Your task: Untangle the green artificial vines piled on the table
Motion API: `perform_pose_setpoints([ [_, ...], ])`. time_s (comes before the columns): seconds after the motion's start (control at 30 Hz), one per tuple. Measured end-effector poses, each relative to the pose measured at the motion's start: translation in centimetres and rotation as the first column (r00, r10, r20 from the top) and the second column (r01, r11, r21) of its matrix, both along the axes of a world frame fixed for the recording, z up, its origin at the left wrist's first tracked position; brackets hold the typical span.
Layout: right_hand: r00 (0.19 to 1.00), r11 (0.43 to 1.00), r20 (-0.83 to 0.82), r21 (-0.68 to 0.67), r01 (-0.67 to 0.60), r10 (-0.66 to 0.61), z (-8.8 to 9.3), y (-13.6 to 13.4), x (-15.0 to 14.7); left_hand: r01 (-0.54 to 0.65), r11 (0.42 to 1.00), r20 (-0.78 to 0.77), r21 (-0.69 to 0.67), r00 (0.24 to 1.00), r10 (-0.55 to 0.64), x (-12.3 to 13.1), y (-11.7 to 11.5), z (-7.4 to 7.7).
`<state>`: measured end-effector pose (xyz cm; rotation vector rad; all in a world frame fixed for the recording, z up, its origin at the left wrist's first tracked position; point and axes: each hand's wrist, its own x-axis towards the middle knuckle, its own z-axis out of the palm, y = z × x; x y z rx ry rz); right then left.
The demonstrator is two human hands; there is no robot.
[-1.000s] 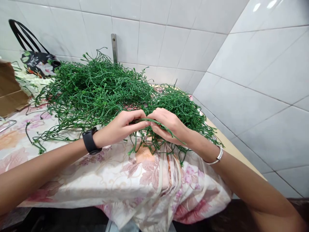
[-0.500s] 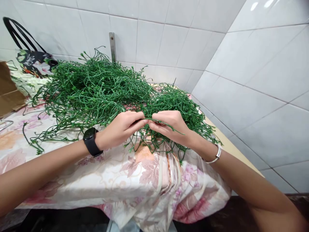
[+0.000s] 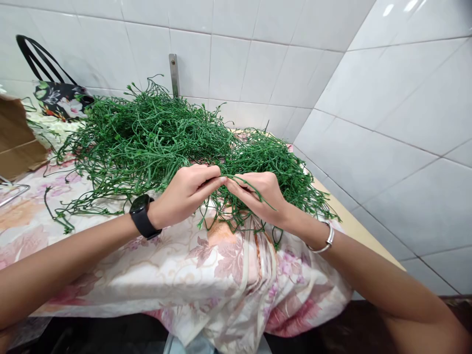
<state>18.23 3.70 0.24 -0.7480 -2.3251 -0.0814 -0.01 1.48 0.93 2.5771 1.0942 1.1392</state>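
Between my two hands runs a thin green artificial flower stem (image 3: pixel 254 189), its free end arching over the right hand. My left hand (image 3: pixel 193 189), with a black watch on its wrist, is closed in a pinch on the stem. Fingertip to fingertip with it, my right hand (image 3: pixel 258 194) is also closed on the stem, though its fingertips are partly hidden. Behind the left hand lies a large tangled heap of green stems (image 3: pixel 147 132). A smaller heap (image 3: pixel 273 157) spreads just behind and beside the right hand.
A floral cloth (image 3: pixel 147 275) covers the table and bunches at the front edge. At left are a brown cardboard box (image 3: pixel 18 142), white petals (image 3: pixel 55 128) and a black floral bag (image 3: pixel 61 101). White tiled walls (image 3: pixel 236 64) close off the back and right.
Both hands still pinch the stem, their fingertips slightly higher. The stem's free end has swung a little and bends more over the right hand. The view has shifted slightly.
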Motion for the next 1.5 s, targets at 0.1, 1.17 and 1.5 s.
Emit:
perform_pose_setpoints([
  [0.1, 0.999, 1.0, 0.024, -0.014, 0.023, -0.023, 0.1, 0.1, 0.1, -0.018, 1.0, 0.007, -0.005, 1.0, 0.018, 0.0, -0.1, 0.0],
  [1.17, 0.94, 0.976, 0.295, 0.179, 0.12, -0.17, 0.7, 0.0, 0.0, 0.033, 0.999, -0.093, -0.041, 0.995, -0.037, 0.1, 1.4, -1.4],
  [1.5, 0.987, 0.98, 0.115, 0.179, 0.09, -0.111, 0.3, 0.3, -0.1, 0.033, 0.999, -0.081, -0.026, 0.996, -0.035, 0.4, 1.0, -1.2],
])
